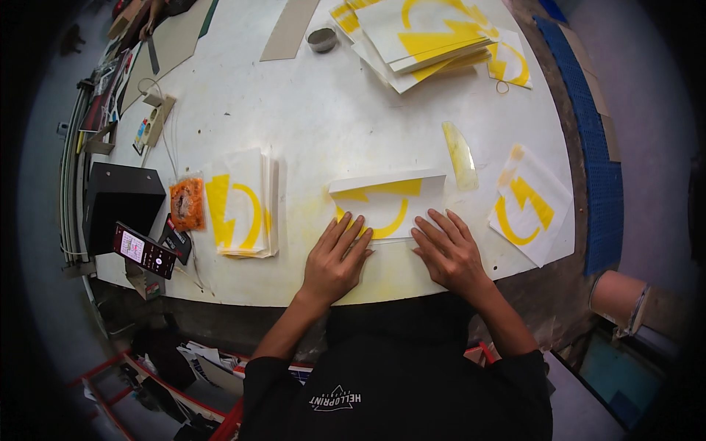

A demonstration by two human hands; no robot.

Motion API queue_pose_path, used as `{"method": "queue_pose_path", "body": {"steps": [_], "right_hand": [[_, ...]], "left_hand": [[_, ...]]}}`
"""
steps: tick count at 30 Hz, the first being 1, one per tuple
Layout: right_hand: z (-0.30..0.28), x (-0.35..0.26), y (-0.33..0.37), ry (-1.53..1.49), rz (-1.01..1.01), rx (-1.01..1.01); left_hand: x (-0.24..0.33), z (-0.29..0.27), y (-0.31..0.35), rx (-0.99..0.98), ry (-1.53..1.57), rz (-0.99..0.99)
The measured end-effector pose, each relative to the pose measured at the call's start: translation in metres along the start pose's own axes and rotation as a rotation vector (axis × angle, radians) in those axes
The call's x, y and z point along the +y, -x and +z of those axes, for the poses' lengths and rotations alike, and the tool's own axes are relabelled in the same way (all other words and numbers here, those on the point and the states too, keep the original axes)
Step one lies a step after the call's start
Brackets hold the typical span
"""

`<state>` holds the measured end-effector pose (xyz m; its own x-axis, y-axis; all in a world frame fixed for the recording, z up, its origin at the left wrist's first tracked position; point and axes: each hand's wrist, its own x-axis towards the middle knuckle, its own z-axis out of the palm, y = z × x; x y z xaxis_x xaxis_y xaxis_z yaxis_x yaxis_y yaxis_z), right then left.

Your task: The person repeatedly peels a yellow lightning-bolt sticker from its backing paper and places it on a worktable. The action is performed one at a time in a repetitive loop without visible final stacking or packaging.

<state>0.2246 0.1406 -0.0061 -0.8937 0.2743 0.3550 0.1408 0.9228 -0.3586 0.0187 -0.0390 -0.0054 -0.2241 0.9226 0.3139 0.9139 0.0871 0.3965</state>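
Note:
A white sheet with a yellow print [368, 209] lies at the table's near edge in front of me. Its far edge is folded up and stands slightly raised. My left hand [334, 257] rests on the sheet's near left corner, fingers stretched out. On the near right corner lies my right hand [450, 253], its fingers extended too. Neither hand grips anything. Beyond the right hand is a curved, yellow-smeared flat piece [460, 156]. A stack of folded, yellow-printed sheets [243, 206] sits to the left, and another printed sheet [531, 206] lies turned at an angle on the right.
A large pile of printed sheets [423, 44] lies at the far side near a small round tin [322, 40]. Along the left stand a black box [121, 202], a phone [145, 251], an orange packet [187, 203] and a power strip [159, 121]. Another person's hand [149, 26] shows far left.

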Motion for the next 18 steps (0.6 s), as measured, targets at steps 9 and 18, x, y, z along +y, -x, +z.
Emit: {"method": "queue_pose_path", "body": {"steps": [9,18], "right_hand": [[0.002,-0.003,0.007,0.004,0.015,-0.023],[0.003,-0.003,0.007,0.041,0.012,-0.020]], "left_hand": [[-0.003,0.002,0.016,-0.036,0.005,0.024],[-0.002,0.003,0.016,-0.015,0.003,0.027]]}}
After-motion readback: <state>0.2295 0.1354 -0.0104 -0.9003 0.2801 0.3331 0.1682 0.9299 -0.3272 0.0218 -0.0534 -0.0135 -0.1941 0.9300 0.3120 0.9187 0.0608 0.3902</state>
